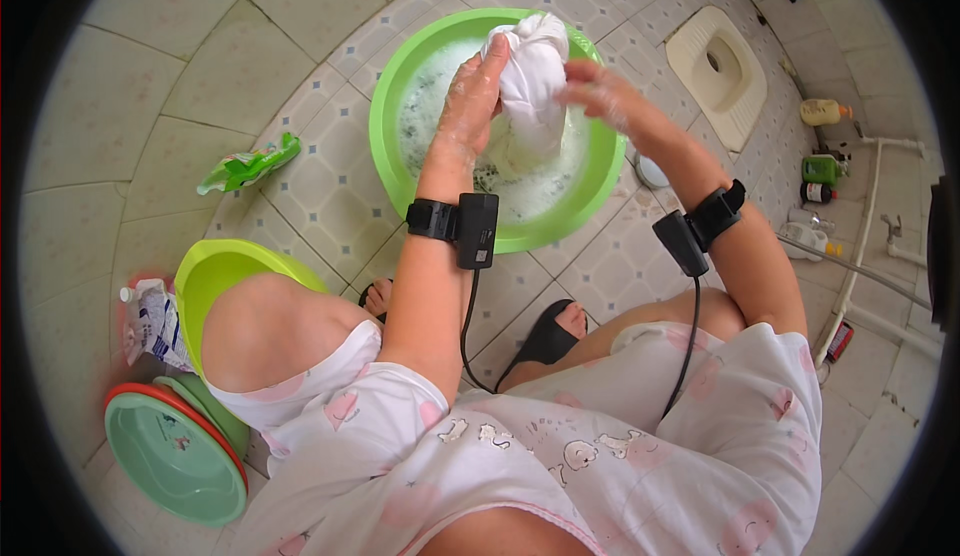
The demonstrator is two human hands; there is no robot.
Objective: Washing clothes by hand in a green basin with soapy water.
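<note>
A bunched white cloth hangs over a green plastic basin, its lower end down by the soapy water. My left hand grips the cloth from the left, thumb laid along its upper side. Suds cling to the wrist. On the cloth's right side is my right hand, blurred, with fingers spread and their tips at the fabric's edge; whether they touch it I cannot tell. White foam covers much of the water.
A squat toilet lies at the upper right. Several bottles line the right wall beside a white pipe. A yellow-green basin, stacked basins and a green plastic packet are on the left. A round white lid-like object lies near the green basin.
</note>
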